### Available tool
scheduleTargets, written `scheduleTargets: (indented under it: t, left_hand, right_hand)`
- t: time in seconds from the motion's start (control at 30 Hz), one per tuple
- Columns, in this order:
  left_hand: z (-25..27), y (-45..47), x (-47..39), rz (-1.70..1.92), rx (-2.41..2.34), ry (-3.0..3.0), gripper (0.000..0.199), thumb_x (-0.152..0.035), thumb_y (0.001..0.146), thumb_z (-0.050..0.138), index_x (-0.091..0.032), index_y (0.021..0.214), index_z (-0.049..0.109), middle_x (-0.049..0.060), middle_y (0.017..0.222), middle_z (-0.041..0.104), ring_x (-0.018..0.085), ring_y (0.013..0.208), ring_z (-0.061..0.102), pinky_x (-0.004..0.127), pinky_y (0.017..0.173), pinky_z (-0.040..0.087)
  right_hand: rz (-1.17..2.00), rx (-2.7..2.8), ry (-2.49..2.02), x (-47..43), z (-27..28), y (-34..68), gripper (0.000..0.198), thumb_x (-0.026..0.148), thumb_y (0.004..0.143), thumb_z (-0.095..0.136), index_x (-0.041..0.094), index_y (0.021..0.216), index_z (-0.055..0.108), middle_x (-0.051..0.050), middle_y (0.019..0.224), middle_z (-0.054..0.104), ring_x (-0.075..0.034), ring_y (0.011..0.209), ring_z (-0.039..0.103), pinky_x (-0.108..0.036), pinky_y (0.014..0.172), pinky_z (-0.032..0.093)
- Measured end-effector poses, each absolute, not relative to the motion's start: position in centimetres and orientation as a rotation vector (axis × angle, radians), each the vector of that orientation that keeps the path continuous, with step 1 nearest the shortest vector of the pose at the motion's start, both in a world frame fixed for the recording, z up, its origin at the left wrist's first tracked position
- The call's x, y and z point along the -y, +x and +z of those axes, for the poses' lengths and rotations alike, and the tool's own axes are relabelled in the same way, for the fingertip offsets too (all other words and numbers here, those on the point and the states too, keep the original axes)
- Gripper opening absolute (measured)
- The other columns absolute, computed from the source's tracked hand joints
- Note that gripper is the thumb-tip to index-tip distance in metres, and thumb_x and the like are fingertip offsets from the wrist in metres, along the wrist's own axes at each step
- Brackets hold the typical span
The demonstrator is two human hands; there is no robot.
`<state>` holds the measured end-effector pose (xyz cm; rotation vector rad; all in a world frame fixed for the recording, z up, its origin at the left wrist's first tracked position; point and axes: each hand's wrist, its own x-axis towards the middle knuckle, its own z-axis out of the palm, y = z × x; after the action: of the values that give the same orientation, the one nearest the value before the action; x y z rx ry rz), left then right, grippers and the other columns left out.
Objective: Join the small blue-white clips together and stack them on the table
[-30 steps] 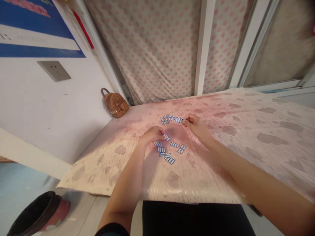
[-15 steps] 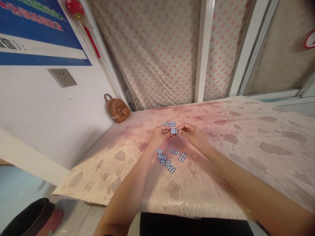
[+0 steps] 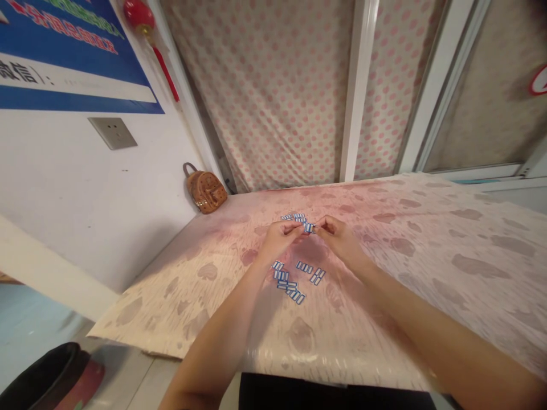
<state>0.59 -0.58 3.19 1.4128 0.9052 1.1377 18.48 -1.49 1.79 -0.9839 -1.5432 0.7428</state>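
Above table (image 3: 384, 310), hands (image 3: 277, 236) nearly touch.

The pale, pink-tinged bench (image 3: 273, 336) bore darker blotches. Blue-and-white pieces (image 3: 281, 275) lay around its middle, some overlapping, with others nearer its far edge; a brown backpack (image 3: 207, 192) sat at its far left corner.

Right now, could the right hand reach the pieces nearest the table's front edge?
Probably yes: those blue-and-white pieces lie exposed on the table, though the right hand appears busy with another piece.
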Motion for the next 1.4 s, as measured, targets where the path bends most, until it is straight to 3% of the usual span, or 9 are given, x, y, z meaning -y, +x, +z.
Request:
scheduleTargets:
  t: [0.53, 0.97, 1.1, 1.23, 1.4]
  left_hand:
    - [2.6, 1.7, 1.2, 1.237, -0.9, 1.327, 0.045, -0.046, 0.071, 0.08, -0.01, 0.096, 0.072, 0.013, 0.089, 0.075, 0.024, 0.085, 0.073, 0.031, 0.076, 0.057]
    - [2.8, 2.6, 1.8, 1.307, -0.943, 1.333, 0.033, -0.041, 0.071, 0.079, -0.012, 0.084, 0.071, 0.009, 0.081, 0.074, 0.021, 0.075, 0.071, 0.032, 0.076, 0.057]
    - [2.9, 2.4, 1.8, 1.338, -0.973, 1.259, 0.028, -0.038, 0.072, 0.077, -0.013, 0.082, 0.07, 0.008, 0.079, 0.073, 0.02, 0.074, 0.071, 0.03, 0.074, 0.055]
    - [2.8, 2.2, 1.7, 1.365, -0.974, 1.191, 0.023, -0.034, 0.071, 0.076, -0.014, 0.081, 0.07, 0.006, 0.075, 0.072, 0.018, 0.073, 0.071, 0.027, 0.071, 0.052]
    - [2.6, 2.1, 1.5, 1.348, -0.899, 1.135, 0.025, -0.033, 0.066, 0.079, -0.014, 0.081, 0.072, 0.005, 0.08, 0.072, 0.018, 0.077, 0.07, 0.028, 0.079, 0.052]
  right_hand:
    - [0.725, 1.45, -1.074, 2.0, 2.3, 18.1, 0.02, 0.038, 0.078, 0.06, 0.02, 0.07, 0.057, 0.0, 0.069, 0.06, -0.015, 0.067, 0.053, -0.029, 0.064, 0.037]
    - [0.672, 1.474, -1.052, 2.1, 2.1, 17.6, 0.02, 0.038, 0.08, 0.056, 0.021, 0.069, 0.053, 0.0, 0.068, 0.059, -0.015, 0.067, 0.054, -0.03, 0.069, 0.042]
    - [0.579, 1.541, -1.057, 2.3, 2.0, 17.6, 0.015, 0.032, 0.08, 0.059, 0.022, 0.091, 0.057, -0.003, 0.086, 0.066, -0.019, 0.082, 0.061, -0.032, 0.077, 0.046]
    - [0.407, 1.719, -1.037, 2.6, 2.2, 17.9, 0.043, 0.023, 0.081, 0.059, 0.027, 0.123, 0.054, -0.005, 0.108, 0.066, -0.021, 0.097, 0.062, -0.036, 0.087, 0.046]
    - [0.28, 1.827, -1.053, 2.9, 2.5, 18.0, 0.031, 0.023, 0.085, 0.054, 0.026, 0.116, 0.06, -0.004, 0.102, 0.067, -0.023, 0.093, 0.061, -0.036, 0.084, 0.045]
